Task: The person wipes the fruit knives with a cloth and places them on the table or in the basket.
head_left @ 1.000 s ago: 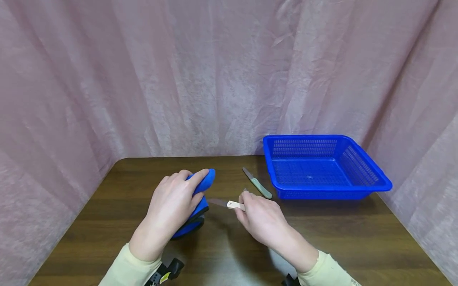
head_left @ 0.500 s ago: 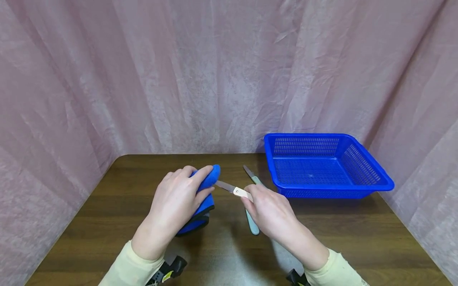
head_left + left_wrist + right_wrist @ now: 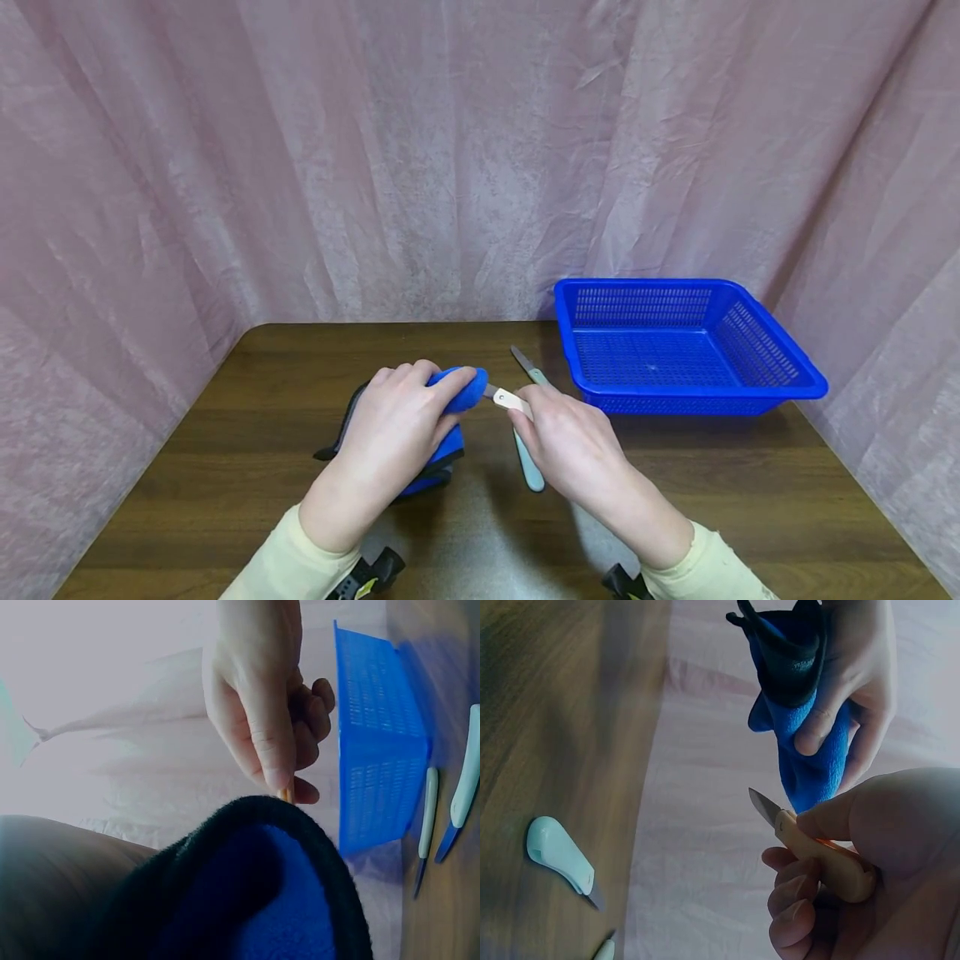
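Observation:
My left hand (image 3: pixel 393 433) grips a folded blue cloth (image 3: pixel 468 393) with black edging, fingers over its top and thumb along its side. My right hand (image 3: pixel 573 442) holds a small knife (image 3: pixel 512 402) by its cream handle, the blade directed left at the cloth. In the head view the cloth's rounded end covers most of the blade; the right wrist view shows the pointed blade (image 3: pixel 763 806) close beside the cloth (image 3: pixel 806 761). Two pale green-handled knives lie on the table: one (image 3: pixel 534 375) beyond my right hand, the other (image 3: pixel 530 468) under it, both partly hidden.
A blue perforated plastic basket (image 3: pixel 588 400) stands at the right rear of the brown wooden table (image 3: pixel 247 467). Pink curtains (image 3: pixel 375 167) hang behind and along both sides. A black strap device (image 3: pixel 371 575) is worn on each wrist.
My right hand has shifted right and raised the cream knife, uncovering the nearer green knife's handle. My left hand has carried the cloth rightward, over most of the blade in the head view.

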Action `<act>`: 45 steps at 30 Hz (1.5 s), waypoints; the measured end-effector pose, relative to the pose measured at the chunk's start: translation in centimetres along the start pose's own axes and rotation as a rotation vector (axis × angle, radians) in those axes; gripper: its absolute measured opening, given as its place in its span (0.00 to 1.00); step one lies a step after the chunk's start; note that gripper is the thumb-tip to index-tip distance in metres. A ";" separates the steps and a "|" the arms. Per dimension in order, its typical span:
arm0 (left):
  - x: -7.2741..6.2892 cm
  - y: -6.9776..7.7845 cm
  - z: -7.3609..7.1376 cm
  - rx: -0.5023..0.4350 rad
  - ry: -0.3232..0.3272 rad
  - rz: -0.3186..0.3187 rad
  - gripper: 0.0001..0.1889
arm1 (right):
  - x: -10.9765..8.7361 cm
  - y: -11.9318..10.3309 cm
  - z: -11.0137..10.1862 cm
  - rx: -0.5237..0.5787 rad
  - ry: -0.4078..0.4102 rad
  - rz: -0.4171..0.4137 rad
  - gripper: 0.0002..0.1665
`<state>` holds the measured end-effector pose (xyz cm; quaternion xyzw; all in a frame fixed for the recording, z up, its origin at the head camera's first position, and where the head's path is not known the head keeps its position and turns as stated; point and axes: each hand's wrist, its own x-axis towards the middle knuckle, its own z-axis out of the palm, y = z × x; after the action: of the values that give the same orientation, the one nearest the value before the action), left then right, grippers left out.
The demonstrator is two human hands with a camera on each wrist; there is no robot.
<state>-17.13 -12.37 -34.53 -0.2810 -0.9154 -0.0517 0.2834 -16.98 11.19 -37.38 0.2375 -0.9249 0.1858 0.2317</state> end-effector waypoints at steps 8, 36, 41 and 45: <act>0.0 0.4 0.7 -0.005 0.020 0.029 0.23 | -0.1 -0.1 0.1 -0.001 0.017 -0.015 0.06; -0.2 -0.7 1.8 0.067 -0.065 -0.041 0.21 | -0.2 0.1 0.5 -0.021 0.005 -0.034 0.08; -0.2 -1.2 1.7 0.070 -0.065 -0.062 0.20 | -0.1 0.0 0.3 -0.019 -0.010 -0.014 0.07; -0.3 -1.5 1.5 0.070 -0.052 -0.068 0.19 | -0.1 0.0 0.2 -0.015 -0.010 -0.009 0.07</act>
<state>-18.50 -13.37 -35.85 -0.2411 -0.9327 -0.0220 0.2674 -16.98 11.12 -37.63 0.2409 -0.9263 0.1766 0.2296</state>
